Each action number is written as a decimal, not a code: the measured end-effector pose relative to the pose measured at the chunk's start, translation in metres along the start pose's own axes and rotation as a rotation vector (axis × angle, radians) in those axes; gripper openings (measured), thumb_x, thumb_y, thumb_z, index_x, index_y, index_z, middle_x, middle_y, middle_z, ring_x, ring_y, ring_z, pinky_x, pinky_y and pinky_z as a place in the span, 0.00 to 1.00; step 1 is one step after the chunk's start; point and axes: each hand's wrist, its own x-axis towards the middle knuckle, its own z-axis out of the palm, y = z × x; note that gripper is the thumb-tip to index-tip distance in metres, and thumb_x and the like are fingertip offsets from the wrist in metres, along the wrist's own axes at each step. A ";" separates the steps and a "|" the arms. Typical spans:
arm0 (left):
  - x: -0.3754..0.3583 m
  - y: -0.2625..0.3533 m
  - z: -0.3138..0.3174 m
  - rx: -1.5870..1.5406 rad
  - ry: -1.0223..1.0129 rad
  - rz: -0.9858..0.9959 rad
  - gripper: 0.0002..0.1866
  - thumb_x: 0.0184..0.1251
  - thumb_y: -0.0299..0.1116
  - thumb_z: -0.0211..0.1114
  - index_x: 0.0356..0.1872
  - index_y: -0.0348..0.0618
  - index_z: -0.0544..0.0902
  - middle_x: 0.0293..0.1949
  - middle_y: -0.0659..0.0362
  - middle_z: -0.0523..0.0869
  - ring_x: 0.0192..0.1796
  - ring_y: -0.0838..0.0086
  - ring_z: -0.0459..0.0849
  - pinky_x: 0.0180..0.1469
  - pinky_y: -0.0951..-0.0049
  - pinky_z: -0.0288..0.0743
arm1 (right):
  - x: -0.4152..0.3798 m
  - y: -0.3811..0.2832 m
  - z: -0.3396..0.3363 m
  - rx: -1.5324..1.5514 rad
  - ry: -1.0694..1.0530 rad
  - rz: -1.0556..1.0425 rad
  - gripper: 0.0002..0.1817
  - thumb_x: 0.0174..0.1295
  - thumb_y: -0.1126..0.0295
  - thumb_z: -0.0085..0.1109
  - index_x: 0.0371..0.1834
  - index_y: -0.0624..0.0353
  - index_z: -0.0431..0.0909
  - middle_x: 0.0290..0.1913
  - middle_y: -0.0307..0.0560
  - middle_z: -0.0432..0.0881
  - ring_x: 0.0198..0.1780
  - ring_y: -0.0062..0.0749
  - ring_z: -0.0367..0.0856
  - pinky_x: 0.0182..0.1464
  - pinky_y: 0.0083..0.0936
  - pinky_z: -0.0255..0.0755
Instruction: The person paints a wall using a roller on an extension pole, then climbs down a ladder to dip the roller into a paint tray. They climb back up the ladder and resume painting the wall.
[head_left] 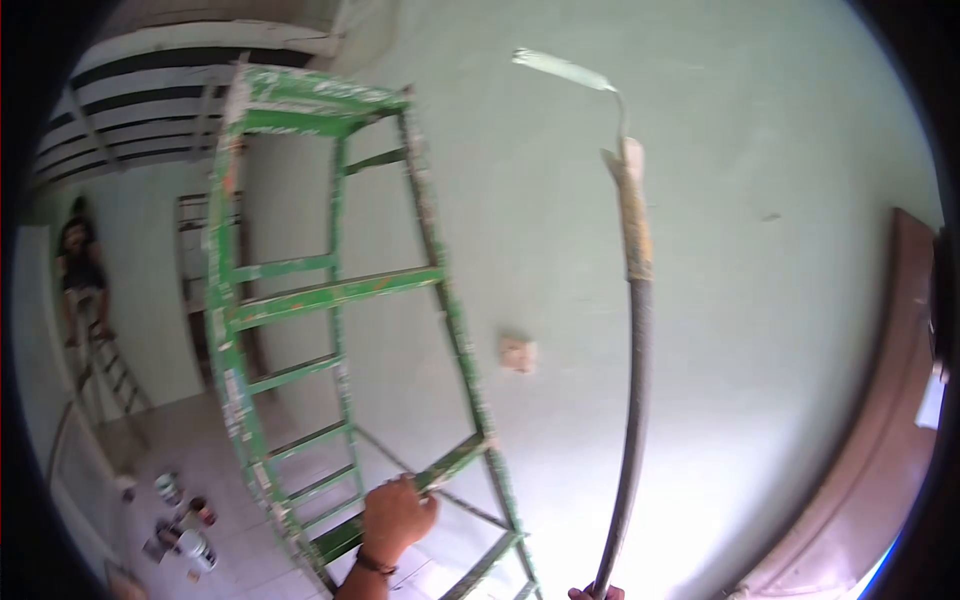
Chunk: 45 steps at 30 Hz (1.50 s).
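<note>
My left hand point(400, 512), with a dark bracelet at the wrist, is closed around a rung of a green, paint-spattered stepladder point(340, 293). The ladder stands tall to the left, spread on its two legs. At the bottom edge, my right hand point(598, 593) shows only in part, wrapped round the dark pole of a paint roller point(637, 400). That pole rises nearly upright in front of the wall. Yellowish tape binds the roller's handle to its upper end, and the slim pale roller head tilts across the top, overlapping the wall in this view.
Pale green wall point(760, 300) fills the middle, with a switch box point(518, 354) on it. A brown door point(850, 470) is at the right. Paint cans point(197, 550) stand on the tiled floor point(240, 540) at lower left. Farther back, a person point(82, 270) sits high on another ladder point(118, 375).
</note>
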 end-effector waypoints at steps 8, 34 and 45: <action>0.003 -0.010 0.024 0.090 0.047 -0.073 0.21 0.53 0.48 0.60 0.32 0.35 0.76 0.26 0.47 0.82 0.30 0.54 0.83 0.36 0.56 0.76 | -0.010 -0.028 -0.101 -0.183 0.423 0.016 0.15 0.58 0.65 0.63 0.17 0.57 0.72 0.12 0.31 0.68 0.13 0.13 0.63 0.14 0.17 0.56; 0.044 -0.079 0.032 0.124 -0.279 0.209 0.35 0.63 0.61 0.48 0.54 0.36 0.75 0.52 0.46 0.78 0.54 0.60 0.77 0.56 0.62 0.67 | -0.167 -0.070 -0.195 0.078 0.715 -0.178 0.21 0.69 0.65 0.40 0.14 0.48 0.54 0.13 0.34 0.50 0.13 0.19 0.47 0.15 0.20 0.48; 0.000 -0.076 0.014 0.359 -0.062 0.164 0.33 0.63 0.58 0.49 0.52 0.36 0.76 0.49 0.46 0.79 0.52 0.60 0.78 0.55 0.59 0.68 | -0.366 -0.045 -0.212 0.036 0.960 -0.137 0.22 0.71 0.64 0.39 0.15 0.48 0.54 0.13 0.33 0.50 0.12 0.17 0.45 0.11 0.16 0.47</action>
